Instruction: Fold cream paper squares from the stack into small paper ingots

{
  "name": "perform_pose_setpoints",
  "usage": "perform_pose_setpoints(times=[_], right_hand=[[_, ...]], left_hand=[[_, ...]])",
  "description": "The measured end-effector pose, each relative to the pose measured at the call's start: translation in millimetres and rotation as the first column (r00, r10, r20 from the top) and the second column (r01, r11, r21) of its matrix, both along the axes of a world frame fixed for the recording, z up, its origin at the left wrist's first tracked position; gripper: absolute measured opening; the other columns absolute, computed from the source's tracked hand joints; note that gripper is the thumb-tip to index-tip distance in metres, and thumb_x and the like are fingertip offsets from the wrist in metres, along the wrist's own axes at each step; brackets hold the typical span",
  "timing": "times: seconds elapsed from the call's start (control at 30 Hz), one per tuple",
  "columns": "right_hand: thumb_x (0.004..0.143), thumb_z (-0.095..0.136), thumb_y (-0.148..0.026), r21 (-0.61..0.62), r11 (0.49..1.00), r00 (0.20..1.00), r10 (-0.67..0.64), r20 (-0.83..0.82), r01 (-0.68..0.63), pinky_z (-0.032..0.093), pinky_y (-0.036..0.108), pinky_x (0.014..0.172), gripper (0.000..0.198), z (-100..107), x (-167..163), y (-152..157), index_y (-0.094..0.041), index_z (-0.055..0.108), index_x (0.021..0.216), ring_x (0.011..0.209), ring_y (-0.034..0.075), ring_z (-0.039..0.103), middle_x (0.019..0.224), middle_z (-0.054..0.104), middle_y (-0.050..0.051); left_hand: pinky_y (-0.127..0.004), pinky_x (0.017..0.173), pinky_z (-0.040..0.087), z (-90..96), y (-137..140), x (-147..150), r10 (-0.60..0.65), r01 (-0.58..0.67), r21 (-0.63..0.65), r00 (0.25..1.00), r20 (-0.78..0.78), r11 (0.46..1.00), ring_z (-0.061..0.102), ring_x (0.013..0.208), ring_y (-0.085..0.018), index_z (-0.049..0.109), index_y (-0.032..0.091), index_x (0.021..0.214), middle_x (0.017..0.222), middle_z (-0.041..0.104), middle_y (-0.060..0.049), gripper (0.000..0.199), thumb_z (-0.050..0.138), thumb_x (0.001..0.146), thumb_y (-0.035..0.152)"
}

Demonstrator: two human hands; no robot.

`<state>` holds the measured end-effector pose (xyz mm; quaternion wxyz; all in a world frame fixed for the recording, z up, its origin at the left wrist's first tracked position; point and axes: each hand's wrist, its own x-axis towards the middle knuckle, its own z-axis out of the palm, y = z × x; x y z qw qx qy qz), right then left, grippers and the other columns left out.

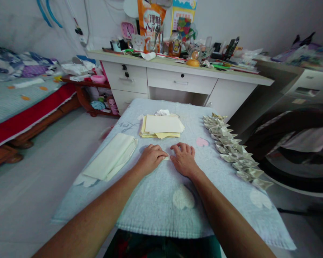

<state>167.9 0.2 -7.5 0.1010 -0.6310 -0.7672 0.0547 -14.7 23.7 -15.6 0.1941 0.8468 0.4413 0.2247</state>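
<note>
A small pale piece of folded paper lies on the cloth-covered table between my hands, mostly covered by fingers. My left hand is closed, its thumb and fingers pinching the paper's left end. At the other end, my right hand rests on the cloth with bent, spread fingers, its thumb close to or touching the paper. Beyond both hands sits a stack of cream and yellow paper sheets. Larger folded pale sheets lie to the left. Rows of folded paper pieces with pointed ends line the right side.
A light blue patterned cloth covers the table. Crumpled white paper lies behind the stack. Past the table stands a white desk crowded with jars and bags. A bed is at left, a washing machine at right.
</note>
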Motion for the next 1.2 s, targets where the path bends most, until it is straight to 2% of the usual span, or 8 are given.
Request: perform_pose_setpoints(times=[0.13,0.27,0.43,0.6,0.77,1.2], right_hand=[[0.088,0.049,-0.035,0.006,1.000,0.999,0.000,-0.049,0.000,0.018,0.048,0.104,0.035,1,3,0,-0.024,0.049,0.122,0.118,0.026,0.037,0.128,0.046,0.010],[0.085,0.051,-0.028,-0.008,1.000,0.983,0.022,-0.184,-0.024,0.026,0.039,0.099,0.019,4,13,0,-0.022,0.057,0.103,0.112,0.022,0.040,0.120,0.049,0.007],[0.076,0.061,-0.026,-0.029,0.993,0.962,0.101,-0.253,-0.112,0.024,0.038,0.098,0.010,7,15,-2,-0.021,0.064,0.084,0.111,0.022,0.039,0.115,0.049,0.004],[0.077,0.064,-0.030,-0.009,0.993,0.964,0.115,-0.239,-0.121,0.025,0.036,0.094,0.010,6,10,-2,-0.021,0.065,0.081,0.105,0.021,0.041,0.107,0.052,0.003],[0.078,0.065,-0.030,-0.017,0.994,0.971,0.106,-0.214,-0.112,0.025,0.036,0.092,0.009,6,9,-2,-0.021,0.066,0.081,0.104,0.021,0.041,0.104,0.053,0.003],[0.079,0.064,-0.027,0.014,0.998,0.983,0.062,-0.174,-0.060,0.027,0.037,0.088,0.008,7,2,-5,-0.020,0.066,0.077,0.097,0.022,0.041,0.097,0.054,0.005]], left_hand=[[-0.033,0.085,0.039,0.2,0,0,0.000,0.000,-0.015,1.000,0.002,1.000,0.054,0.091,-0.019,0.073,0.025,0.096,0.089,0.065,-0.004,0.022,0.052,0.089,0.024],[-0.033,0.085,0.040,0.8,-1,0,0.016,-0.015,-0.016,0.999,0.043,1.000,0.054,0.090,-0.019,0.068,0.022,0.099,0.088,0.065,-0.002,0.019,0.056,0.084,0.020],[-0.032,0.083,0.041,1.6,-3,0,0.080,-0.077,-0.038,0.993,0.089,0.996,0.054,0.089,-0.019,0.059,0.021,0.102,0.084,0.064,0.000,0.023,0.060,0.079,0.017],[-0.032,0.080,0.040,3.3,-3,0,0.031,-0.031,0.002,0.999,0.033,1.000,0.053,0.087,-0.019,0.058,0.019,0.083,0.085,0.063,-0.001,0.004,0.059,0.081,0.023],[-0.032,0.080,0.038,3.3,-2,-1,0.006,-0.005,0.024,1.000,-0.027,1.000,0.052,0.086,-0.019,0.060,0.019,0.078,0.084,0.061,-0.002,0.009,0.059,0.082,0.026],[-0.031,0.079,0.038,-3.3,2,-1,0.017,-0.017,0.032,1.000,-0.003,0.999,0.052,0.083,-0.018,0.062,0.019,0.071,0.079,0.061,-0.002,0.014,0.062,0.081,0.029]])
